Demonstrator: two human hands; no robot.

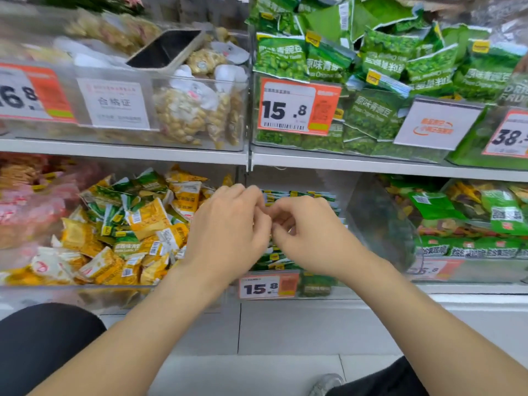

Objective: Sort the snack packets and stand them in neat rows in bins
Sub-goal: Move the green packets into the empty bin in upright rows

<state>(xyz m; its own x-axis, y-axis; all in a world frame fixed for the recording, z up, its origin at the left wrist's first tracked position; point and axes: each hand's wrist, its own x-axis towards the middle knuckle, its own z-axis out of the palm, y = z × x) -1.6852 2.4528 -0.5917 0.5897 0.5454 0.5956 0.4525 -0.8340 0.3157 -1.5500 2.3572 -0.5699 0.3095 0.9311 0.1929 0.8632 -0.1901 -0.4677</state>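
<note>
Left hand (228, 232) and right hand (311, 235) meet over the middle lower bin (354, 201), fingers (245, 195) curled down among the green packets (300, 195) standing there in rows; whether they pinch 1 cannot be told. Likely they are squaring the row upright

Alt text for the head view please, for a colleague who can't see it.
The left hand and right hand meet, fingers curled, over a row of upright green packets in the lower middle bin; what they hold is hidden. The bin to its left holds jumbled yellow and green packets.
</note>
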